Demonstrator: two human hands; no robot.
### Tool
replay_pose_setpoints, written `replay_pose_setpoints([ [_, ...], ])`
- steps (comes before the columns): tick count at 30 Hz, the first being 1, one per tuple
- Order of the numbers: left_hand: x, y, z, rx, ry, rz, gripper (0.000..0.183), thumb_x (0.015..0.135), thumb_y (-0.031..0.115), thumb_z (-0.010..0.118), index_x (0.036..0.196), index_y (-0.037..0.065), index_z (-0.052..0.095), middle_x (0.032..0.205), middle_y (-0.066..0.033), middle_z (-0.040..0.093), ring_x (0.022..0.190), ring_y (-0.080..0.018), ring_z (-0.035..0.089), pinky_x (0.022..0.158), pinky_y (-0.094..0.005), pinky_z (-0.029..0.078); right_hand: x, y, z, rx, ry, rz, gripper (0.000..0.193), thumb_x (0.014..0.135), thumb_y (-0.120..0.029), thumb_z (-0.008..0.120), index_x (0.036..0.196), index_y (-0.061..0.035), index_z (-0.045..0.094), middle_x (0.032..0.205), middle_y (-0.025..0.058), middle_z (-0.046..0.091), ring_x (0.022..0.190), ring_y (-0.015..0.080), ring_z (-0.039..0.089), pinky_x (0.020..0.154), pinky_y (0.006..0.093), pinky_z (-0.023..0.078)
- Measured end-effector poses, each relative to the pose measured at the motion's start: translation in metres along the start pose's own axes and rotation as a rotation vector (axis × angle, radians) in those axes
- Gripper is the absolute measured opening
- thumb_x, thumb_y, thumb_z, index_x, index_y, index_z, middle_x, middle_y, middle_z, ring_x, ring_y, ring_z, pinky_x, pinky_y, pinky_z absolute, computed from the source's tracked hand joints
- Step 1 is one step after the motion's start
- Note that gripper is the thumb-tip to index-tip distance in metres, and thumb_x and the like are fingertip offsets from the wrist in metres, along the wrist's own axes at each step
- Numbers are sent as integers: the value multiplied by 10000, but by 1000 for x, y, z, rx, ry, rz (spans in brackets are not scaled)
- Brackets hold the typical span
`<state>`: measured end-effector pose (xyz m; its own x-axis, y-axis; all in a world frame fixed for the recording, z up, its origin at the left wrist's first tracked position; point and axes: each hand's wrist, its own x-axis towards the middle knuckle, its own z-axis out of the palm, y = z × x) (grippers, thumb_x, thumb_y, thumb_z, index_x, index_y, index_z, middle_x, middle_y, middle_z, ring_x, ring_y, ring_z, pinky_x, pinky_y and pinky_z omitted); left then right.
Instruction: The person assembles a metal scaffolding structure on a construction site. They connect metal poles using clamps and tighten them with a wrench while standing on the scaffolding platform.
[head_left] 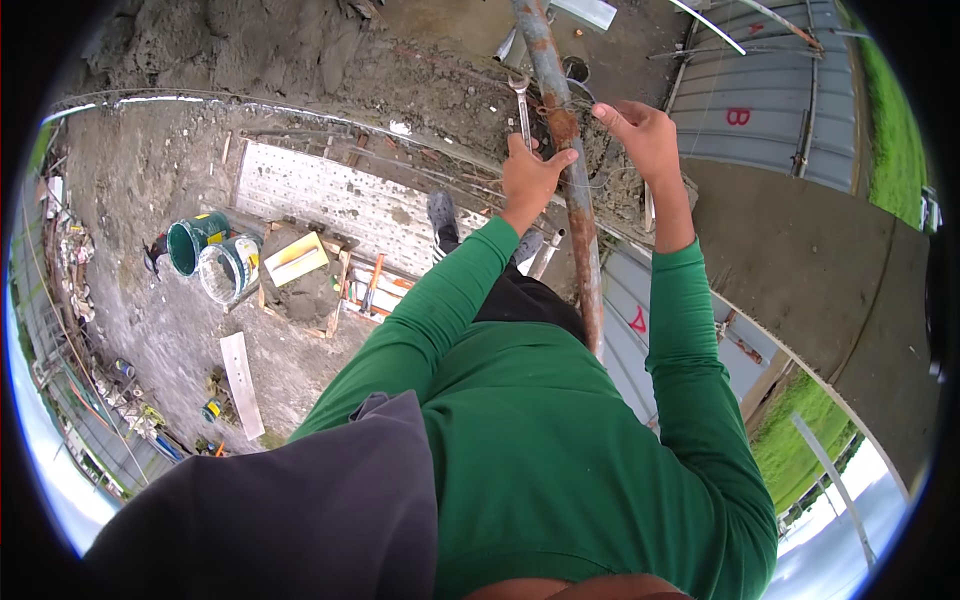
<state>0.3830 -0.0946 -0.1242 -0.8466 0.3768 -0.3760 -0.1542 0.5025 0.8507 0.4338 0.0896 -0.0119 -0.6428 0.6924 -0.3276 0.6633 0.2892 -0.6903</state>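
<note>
My left hand (535, 178) is closed around a silver open-end wrench (521, 103), its jaw pointing away from me. The thumb of that hand lies against a rusty metal pipe (565, 128), which slants through the space between my hands. Right of the pipe, my right hand (642, 138) is raised with thumb and fingers pinched together. A thin wire (584, 90) seems to run from its fingertips towards the pipe. Another thin strand loops near the pipe below my hands. My palms and the wrench's lower end are hidden.
A perforated metal plank (335, 200) lies under my feet. Left stand a green bucket (185, 248), a whitish bucket (222, 275) and a mortar board (305, 290) with a yellow float (296, 259). Grey corrugated panels (750, 110) and a concrete ledge (790, 230) are on the right.
</note>
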Motion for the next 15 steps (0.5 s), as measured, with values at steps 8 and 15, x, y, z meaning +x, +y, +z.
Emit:
replay_pose_setpoints([
  [8, 1, -1, 1, -31, 2, 15, 809, 740, 495, 990, 1171, -20, 541, 777, -93, 644, 688, -290, 676, 667, -431, 559, 54, 86, 4, 273, -181, 38, 288, 993, -237, 779, 1021, 48, 809, 797, 75, 769, 691, 106, 682, 638, 286, 555],
  [15, 1, 3, -4, 5, -18, 12, 843, 729, 504, 988, 1184, -43, 536, 738, -93, 640, 691, -308, 693, 667, -436, 559, 106, -12, -19, -564, -50, -634, 163, 920, -168, 746, 933, -13, 797, 856, 211, 769, 811, 397, 741, 688, 416, 604],
])
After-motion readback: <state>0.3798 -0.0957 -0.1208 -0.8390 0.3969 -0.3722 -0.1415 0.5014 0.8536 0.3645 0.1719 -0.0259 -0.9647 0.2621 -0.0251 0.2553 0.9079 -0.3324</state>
